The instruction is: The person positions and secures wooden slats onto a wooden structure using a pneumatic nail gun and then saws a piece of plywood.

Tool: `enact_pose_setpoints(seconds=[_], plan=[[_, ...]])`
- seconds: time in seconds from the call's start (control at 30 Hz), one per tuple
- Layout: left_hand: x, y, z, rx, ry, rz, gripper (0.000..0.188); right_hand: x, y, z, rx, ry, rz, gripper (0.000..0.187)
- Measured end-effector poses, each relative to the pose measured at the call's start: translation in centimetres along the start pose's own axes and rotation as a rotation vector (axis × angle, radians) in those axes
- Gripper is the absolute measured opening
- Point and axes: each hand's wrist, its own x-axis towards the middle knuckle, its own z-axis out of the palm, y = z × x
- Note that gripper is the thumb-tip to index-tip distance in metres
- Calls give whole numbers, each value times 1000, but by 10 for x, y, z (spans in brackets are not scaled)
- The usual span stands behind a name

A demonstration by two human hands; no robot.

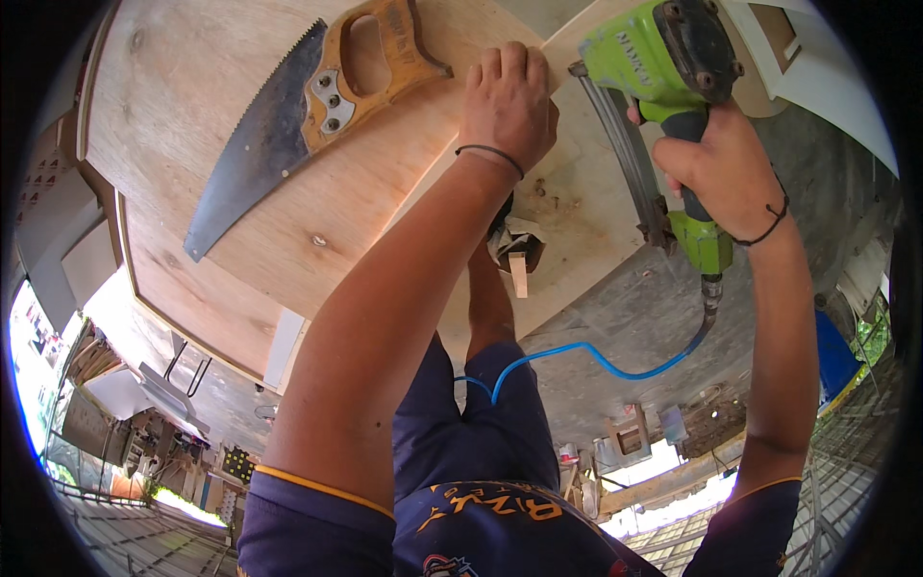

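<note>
Clasping the nailer point(642, 60), the right hand point(719, 171) hovers while the left hand point(510, 108) grips the panel's edge point(419, 188), seemingly in place but probably unnailed.

handsaw point(293, 120) upr L | blu ctnr point(835, 354) far R | gry flr point(615, 313)

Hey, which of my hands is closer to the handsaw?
Left. Your left hand is just right of the handsaw; your right hand is farther right, gripping the green nail gun.

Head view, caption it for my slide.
Right hand grips a green nail gun with blue hose; left hand rests on wood beside a handsaw.
</note>
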Motion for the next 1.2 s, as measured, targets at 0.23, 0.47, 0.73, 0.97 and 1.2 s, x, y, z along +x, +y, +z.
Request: enact_pose_setpoints(seconds=[0.23,0.47,0.73,0.97,1.2], plan=[[0,2,-1,-4,-9,-15,44,1,4,-1,3,8,22,27],[0,1,0,25,-9,-7,44,-2,4,2,-9,47,-21,29],[1,2,-3,38,-77,-46,48,3,-1,3,46,32,-14,26],[-1,2,-2,29,-72,-42,51,5,-5,5,74,32,15,25],[-1,2,-2,25,-67,-37,51,7,-3,5,38,25,2,23]])
